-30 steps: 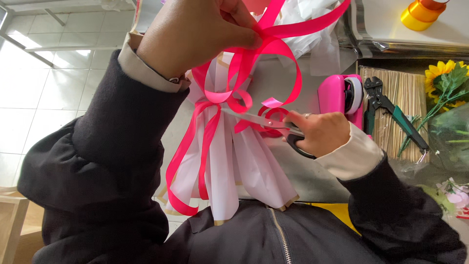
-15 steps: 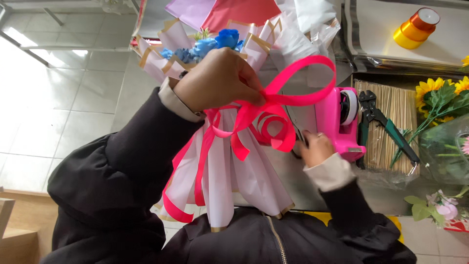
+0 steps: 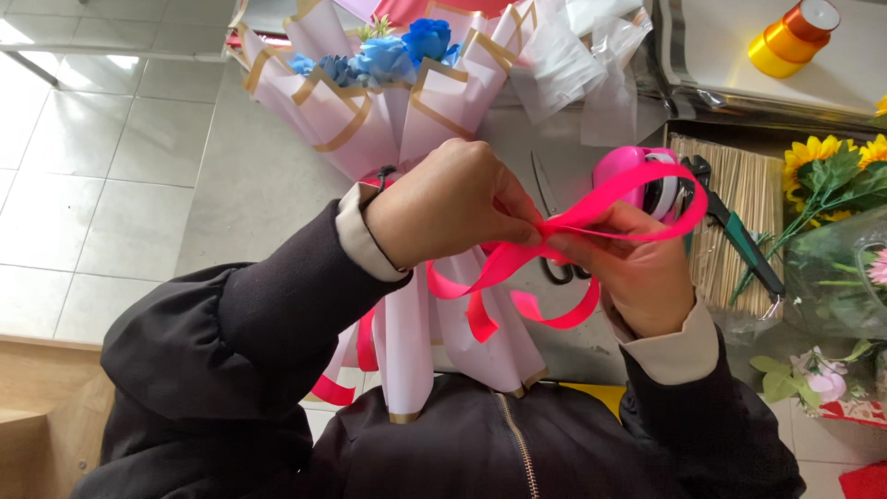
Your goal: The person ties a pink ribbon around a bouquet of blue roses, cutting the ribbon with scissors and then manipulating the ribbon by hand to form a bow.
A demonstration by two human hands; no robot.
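Observation:
A bouquet of blue flowers (image 3: 388, 55) in pale pink paper with gold edges (image 3: 351, 120) lies across my lap and the grey table. My left hand (image 3: 453, 203) pinches the knot of a bright pink ribbon (image 3: 591, 217) at the bouquet's neck. My right hand (image 3: 637, 273) holds the ribbon's loop on the right side. Loose ribbon tails (image 3: 517, 300) curl below both hands. Black-handled scissors (image 3: 552, 199) lie on the table behind my hands, partly hidden.
A pink ribbon spool (image 3: 633, 171) and pliers with green grips (image 3: 739, 236) lie by a bundle of thin sticks (image 3: 730, 185). Sunflowers (image 3: 822, 157) and wrapped flowers (image 3: 832, 277) sit at the right. Yellow and orange ribbon rolls (image 3: 790, 37) rest on a tray. Clear wrap (image 3: 591, 74) lies behind.
My right hand has let go of the scissors, which now lie on the table, and has taken hold of the ribbon loop. The bouquet has dropped lower in view.

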